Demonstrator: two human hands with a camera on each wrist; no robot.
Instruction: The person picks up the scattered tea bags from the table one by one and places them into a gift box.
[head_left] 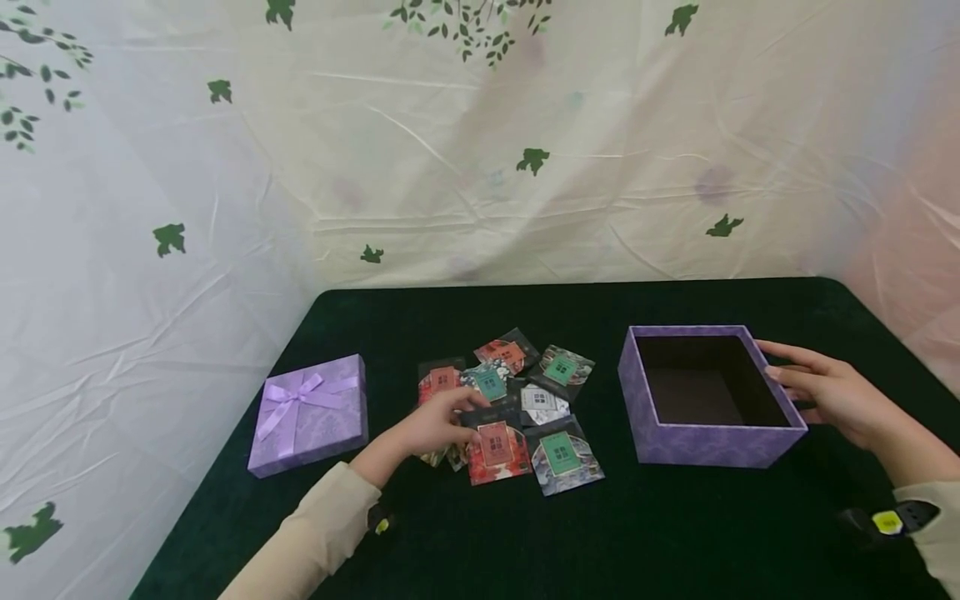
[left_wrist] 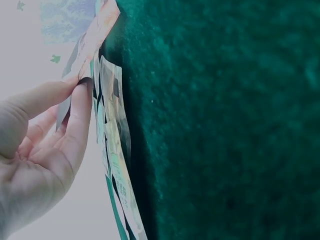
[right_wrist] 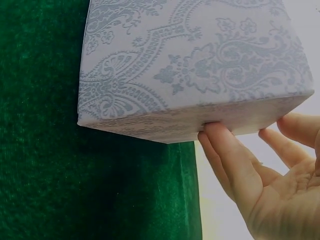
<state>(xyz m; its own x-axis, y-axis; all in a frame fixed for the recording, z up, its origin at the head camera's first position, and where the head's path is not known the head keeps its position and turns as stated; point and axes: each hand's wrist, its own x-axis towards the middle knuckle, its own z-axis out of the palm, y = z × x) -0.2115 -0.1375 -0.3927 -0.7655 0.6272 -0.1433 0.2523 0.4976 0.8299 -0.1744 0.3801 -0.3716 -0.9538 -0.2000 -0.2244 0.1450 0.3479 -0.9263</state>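
Note:
My left hand (head_left: pixel 445 422) is over a loose heap of flat printed sachets in the middle of the table. Its thumb and index finger pinch the edge of a red sachet with a dark top (head_left: pixel 497 447), whose label is red; the left wrist view shows this sachet (left_wrist: pixel 97 37) tilted up from the ones beneath. Beside it lies a grey-blue sachet with a green label (head_left: pixel 562 454). At the right stands an open purple box (head_left: pixel 701 444), its dark inside showing. My right hand (head_left: pixel 840 392) touches the box's right outer wall with its extended fingertips (right_wrist: pixel 217 132).
A purple box lid (head_left: pixel 311 437) with a ribbon bow (head_left: pixel 296 400) lies at the left. More sachets, among them a green-labelled one (head_left: pixel 561 369) and a white-labelled one (head_left: pixel 540 402), overlap behind. Dark green cloth covers the table (head_left: pixel 480 550); a leaf-printed curtain (head_left: pixel 450 167) hangs behind.

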